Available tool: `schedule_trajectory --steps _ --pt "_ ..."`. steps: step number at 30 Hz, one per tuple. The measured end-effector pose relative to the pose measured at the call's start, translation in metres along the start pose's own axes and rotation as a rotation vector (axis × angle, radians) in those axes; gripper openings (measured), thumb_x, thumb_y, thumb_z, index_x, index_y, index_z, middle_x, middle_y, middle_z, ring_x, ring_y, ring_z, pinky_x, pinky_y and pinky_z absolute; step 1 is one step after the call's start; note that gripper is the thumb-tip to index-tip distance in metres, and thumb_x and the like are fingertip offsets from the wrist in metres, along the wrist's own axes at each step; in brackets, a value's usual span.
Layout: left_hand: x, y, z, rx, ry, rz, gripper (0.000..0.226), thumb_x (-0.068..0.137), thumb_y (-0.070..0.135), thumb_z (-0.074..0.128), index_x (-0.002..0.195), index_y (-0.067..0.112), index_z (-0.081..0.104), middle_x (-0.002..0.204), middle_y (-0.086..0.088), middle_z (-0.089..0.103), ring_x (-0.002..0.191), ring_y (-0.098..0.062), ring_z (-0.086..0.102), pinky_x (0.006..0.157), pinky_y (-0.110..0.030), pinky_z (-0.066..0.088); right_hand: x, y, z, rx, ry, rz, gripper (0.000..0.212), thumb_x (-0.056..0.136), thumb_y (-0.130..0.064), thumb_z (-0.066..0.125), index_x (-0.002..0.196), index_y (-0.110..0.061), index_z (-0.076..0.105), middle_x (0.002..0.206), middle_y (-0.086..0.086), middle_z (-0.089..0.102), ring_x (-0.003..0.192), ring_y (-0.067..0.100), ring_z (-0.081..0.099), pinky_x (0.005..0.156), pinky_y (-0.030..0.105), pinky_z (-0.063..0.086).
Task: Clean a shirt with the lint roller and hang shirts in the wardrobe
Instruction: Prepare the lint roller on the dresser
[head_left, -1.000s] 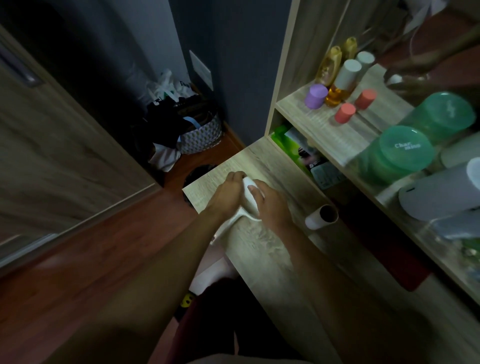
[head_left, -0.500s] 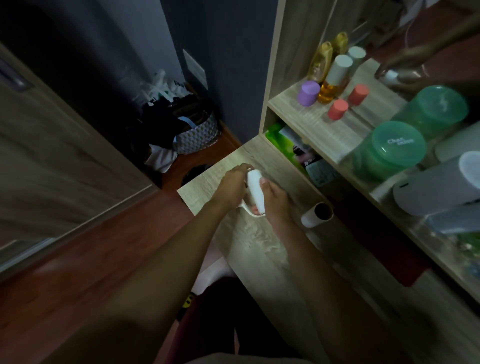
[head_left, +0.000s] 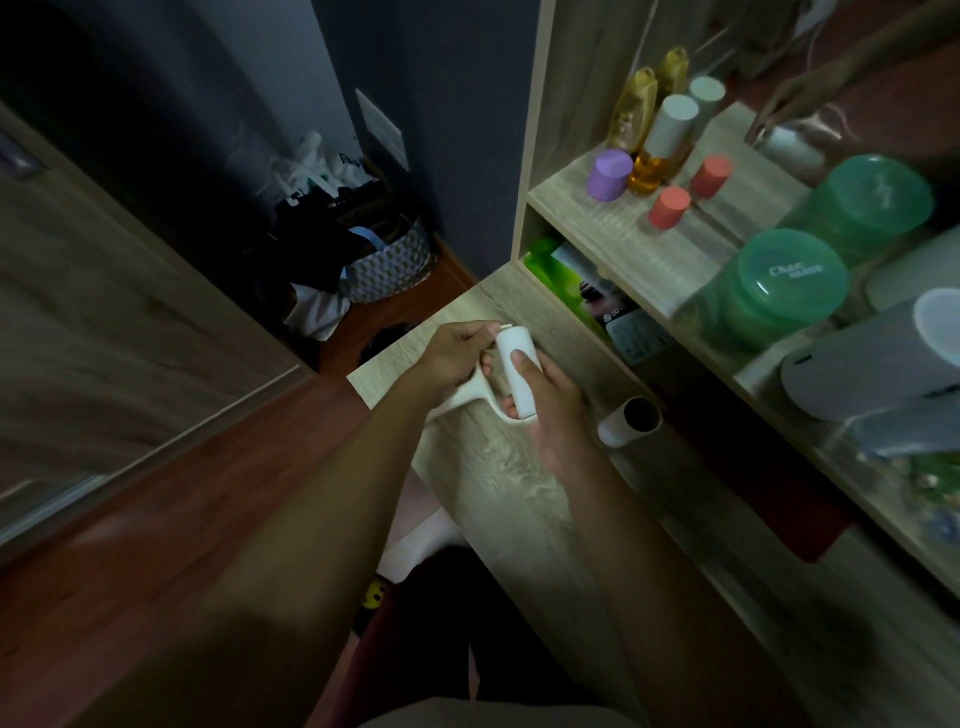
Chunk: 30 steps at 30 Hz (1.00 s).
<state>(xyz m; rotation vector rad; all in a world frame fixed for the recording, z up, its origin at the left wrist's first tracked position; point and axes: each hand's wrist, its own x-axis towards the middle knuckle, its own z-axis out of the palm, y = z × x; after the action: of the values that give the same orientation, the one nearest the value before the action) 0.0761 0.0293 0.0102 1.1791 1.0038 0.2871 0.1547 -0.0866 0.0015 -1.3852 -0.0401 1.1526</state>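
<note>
Head view: your right hand (head_left: 550, 400) wraps the lint roller (head_left: 514, 371) barrel, thumb on top; your left hand (head_left: 457, 356) pinches its far tip and holds the handle. The barrel's long axis points away from you, between both hands, above the desk (head_left: 519, 478). No shirt is visible.

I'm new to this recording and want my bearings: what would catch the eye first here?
First, the two hands at the centre over the wooden desk: the right hand grips the white lint roller by its roll while the left hand holds its frame. Beside them on the desk lies a bare cardboard tube. On the shelf to the right stand two green tubs and coloured bottles.
</note>
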Motion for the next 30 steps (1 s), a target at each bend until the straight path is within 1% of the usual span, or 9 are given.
schedule_trajectory --steps 4,8,16,19,21,23,25,27,30 --pt "0.003 -0.001 0.005 -0.132 -0.039 -0.064 0.018 0.095 0.016 0.054 0.099 0.016 0.072 0.090 -0.020 0.051 0.049 -0.007 0.046 0.056 -0.024 0.036 0.002 -0.003 -0.009 0.024 0.007 -0.003 0.039 0.080 -0.027 0.074 0.117 -0.016 0.067 0.113 0.012 0.067 0.102 0.028 0.066 0.073 0.032 0.056" --pt "0.003 0.002 0.012 -0.109 -0.048 -0.091 0.018 0.096 0.016 0.053 0.100 0.015 0.071 0.074 -0.013 0.051 0.047 -0.007 0.045 0.050 -0.019 0.034 0.002 -0.003 -0.013 0.067 0.035 -0.006 0.041 0.080 -0.025 0.075 0.118 -0.013 0.067 0.116 0.011 0.066 0.106 0.026 0.064 0.077 0.032 0.056" --pt "0.008 0.004 0.012 -0.079 -0.057 -0.125 0.017 0.095 0.017 0.055 0.096 0.015 0.072 0.057 -0.002 0.052 0.047 -0.008 0.046 0.055 -0.023 0.030 0.003 -0.002 -0.014 0.074 0.066 0.007 0.042 0.081 -0.025 0.074 0.120 -0.014 0.066 0.114 0.010 0.065 0.104 0.025 0.064 0.073 0.029 0.056" --pt "0.013 0.002 0.009 -0.108 -0.055 -0.144 0.017 0.094 0.016 0.056 0.097 0.013 0.072 0.061 -0.002 0.055 0.046 -0.006 0.046 0.058 -0.024 0.031 0.005 -0.003 -0.014 0.042 0.062 0.044 0.040 0.079 -0.028 0.075 0.116 -0.015 0.068 0.112 0.010 0.066 0.104 0.026 0.064 0.071 0.029 0.056" --pt "0.017 0.001 0.006 -0.133 -0.075 -0.152 0.016 0.094 0.016 0.057 0.099 0.010 0.071 0.066 -0.003 0.057 0.046 -0.005 0.047 0.059 -0.025 0.032 0.007 -0.003 -0.014 0.040 0.054 0.066 0.039 0.076 -0.032 0.076 0.111 -0.016 0.070 0.111 0.010 0.067 0.104 0.027 0.065 0.074 0.032 0.056" --pt "0.019 0.002 0.005 -0.141 -0.083 -0.164 0.019 0.093 0.018 0.059 0.102 0.007 0.071 0.063 -0.002 0.059 0.046 -0.005 0.047 0.060 -0.025 0.032 0.006 -0.005 -0.014 0.050 0.048 0.080 0.035 0.078 -0.030 0.075 0.110 -0.015 0.070 0.108 0.012 0.067 0.097 0.025 0.067 0.073 0.032 0.056" --pt "0.020 0.003 0.005 -0.173 -0.084 -0.178 0.021 0.093 0.017 0.059 0.105 0.004 0.069 0.057 0.000 0.059 0.044 -0.006 0.047 0.058 -0.024 0.036 0.007 -0.005 -0.016 0.038 0.042 0.073 0.034 0.080 -0.030 0.073 0.111 -0.015 0.069 0.104 0.011 0.068 0.087 0.021 0.069 0.071 0.031 0.055" --pt "0.019 0.004 0.007 -0.213 -0.095 -0.192 0.022 0.094 0.017 0.058 0.107 0.001 0.067 0.051 0.002 0.057 0.043 -0.006 0.046 0.052 -0.019 0.042 0.005 -0.005 -0.018 0.027 0.039 0.064 0.034 0.081 -0.029 0.072 0.111 -0.014 0.069 0.101 0.011 0.070 0.081 0.018 0.070 0.069 0.031 0.055" --pt "0.016 0.003 0.010 -0.246 -0.111 -0.195 0.021 0.095 0.016 0.055 0.106 0.000 0.065 0.045 0.004 0.054 0.041 -0.005 0.044 0.045 -0.016 0.043 0.005 -0.002 -0.019 0.040 0.039 0.047 0.034 0.082 -0.026 0.072 0.113 -0.011 0.069 0.095 0.011 0.072 0.075 0.018 0.071 0.066 0.030 0.055"
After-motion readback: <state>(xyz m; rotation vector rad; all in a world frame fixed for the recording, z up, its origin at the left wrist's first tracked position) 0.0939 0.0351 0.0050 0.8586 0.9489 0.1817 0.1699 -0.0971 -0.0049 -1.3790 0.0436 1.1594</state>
